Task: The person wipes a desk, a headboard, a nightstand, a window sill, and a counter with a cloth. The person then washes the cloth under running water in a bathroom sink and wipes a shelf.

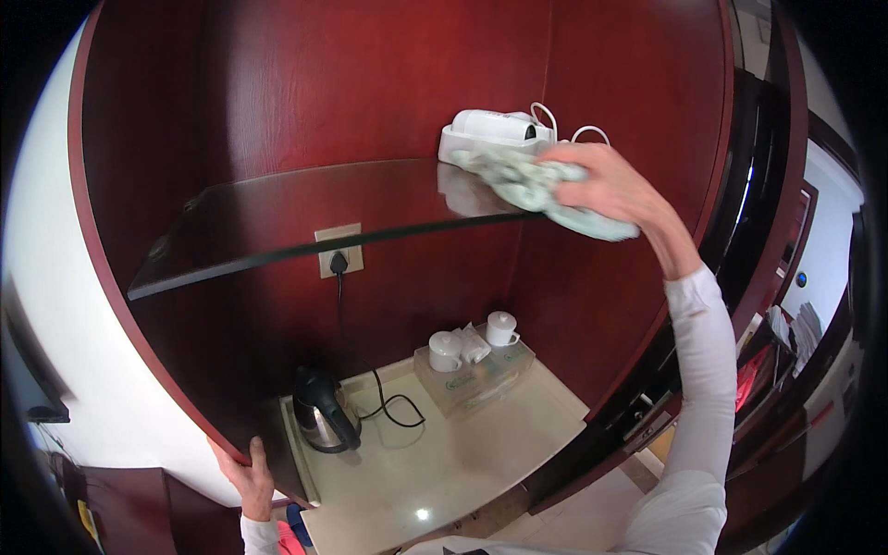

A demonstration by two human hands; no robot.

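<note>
My right hand (pixel 606 185) is closed on a pale green and white cloth (pixel 527 185), slightly blurred, at the right end of a dark glass shelf (pixel 305 208). Part of the cloth hangs over the shelf's front edge. Just behind it, a white device like a hair dryer (pixel 490 125) with a looped white cord rests in a white holder. Low on the left, my left hand (pixel 248 476) grips the front edge of the red-brown cabinet's side panel (pixel 166 379), thumb on the inner side. Its other fingers are partly hidden.
Below the shelf, a kettle (pixel 324 412) stands on a cream counter (pixel 407 472), its black cord running to a wall socket (pixel 339 250). Two lidded white cups (pixel 445 351) and white packets sit on a clear box (pixel 476 379). A doorway (pixel 823 222) lies at the right.
</note>
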